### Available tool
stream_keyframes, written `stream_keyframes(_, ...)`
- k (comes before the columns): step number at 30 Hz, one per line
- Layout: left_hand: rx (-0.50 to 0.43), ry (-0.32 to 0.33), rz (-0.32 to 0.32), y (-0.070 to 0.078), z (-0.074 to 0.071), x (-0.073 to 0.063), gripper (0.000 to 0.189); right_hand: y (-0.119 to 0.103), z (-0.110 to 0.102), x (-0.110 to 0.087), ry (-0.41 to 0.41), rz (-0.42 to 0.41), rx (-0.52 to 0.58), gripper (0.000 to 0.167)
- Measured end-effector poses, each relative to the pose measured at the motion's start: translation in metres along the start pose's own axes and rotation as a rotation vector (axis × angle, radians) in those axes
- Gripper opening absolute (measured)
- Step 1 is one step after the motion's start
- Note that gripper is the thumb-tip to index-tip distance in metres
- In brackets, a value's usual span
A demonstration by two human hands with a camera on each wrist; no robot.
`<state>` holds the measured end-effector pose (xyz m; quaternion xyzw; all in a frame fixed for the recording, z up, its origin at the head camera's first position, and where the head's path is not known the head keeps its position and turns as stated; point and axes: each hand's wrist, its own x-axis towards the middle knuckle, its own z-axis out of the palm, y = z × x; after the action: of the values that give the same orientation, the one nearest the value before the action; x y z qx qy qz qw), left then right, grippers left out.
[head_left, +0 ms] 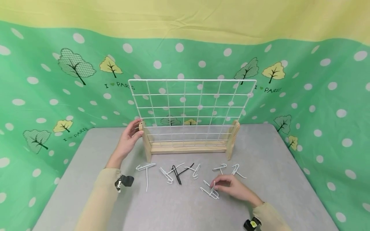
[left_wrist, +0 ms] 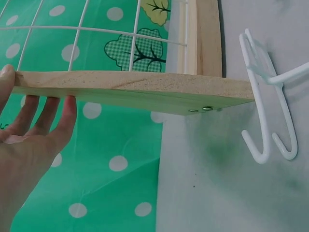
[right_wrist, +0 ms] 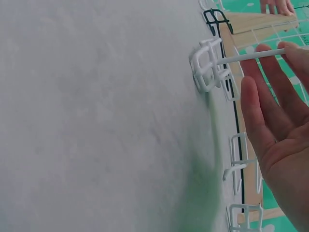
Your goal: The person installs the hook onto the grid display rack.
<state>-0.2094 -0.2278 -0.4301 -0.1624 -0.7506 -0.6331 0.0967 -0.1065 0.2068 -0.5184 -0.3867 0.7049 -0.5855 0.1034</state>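
A white wire grid panel [head_left: 192,80] stands upright in a wooden base, between two wooden end boards. My left hand [head_left: 127,139] grips the upper part of the left end board [left_wrist: 135,83], thumb on one side and fingers on the other. Toward the front right, my right hand [head_left: 232,189] pinches the straight rod of a white wire display hook [right_wrist: 256,56] between thumb and fingertips. The hook's bent wire back hangs low over the table, while my other fingers are loosely bent around nothing.
In front of the base lie several white hooks, one at the far left [head_left: 146,166] and one at the right [head_left: 236,169]. A black hook [head_left: 177,175] lies among them. Green dotted cloth [head_left: 179,61] hangs behind and beside the grey table [head_left: 173,211].
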Motion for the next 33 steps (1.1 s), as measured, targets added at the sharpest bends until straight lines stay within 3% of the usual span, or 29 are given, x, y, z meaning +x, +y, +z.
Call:
stream_keyframes(7,0.015,-0.015,-0.022,0.007,0.001,-0.002,0.048,-0.001,0.004,0.000,0.024,0.023,0.077,0.013)
stream_keyframes(15,0.010,-0.009,-0.006,-0.003,0.002,-0.001,0.051,-0.004,0.007,0.000,0.078,0.061,0.085,0.013)
stream_keyframes(33,0.015,-0.002,-0.013,-0.004,0.003,-0.001,0.048,-0.015,0.003,0.010,0.247,-0.003,0.053,0.016)
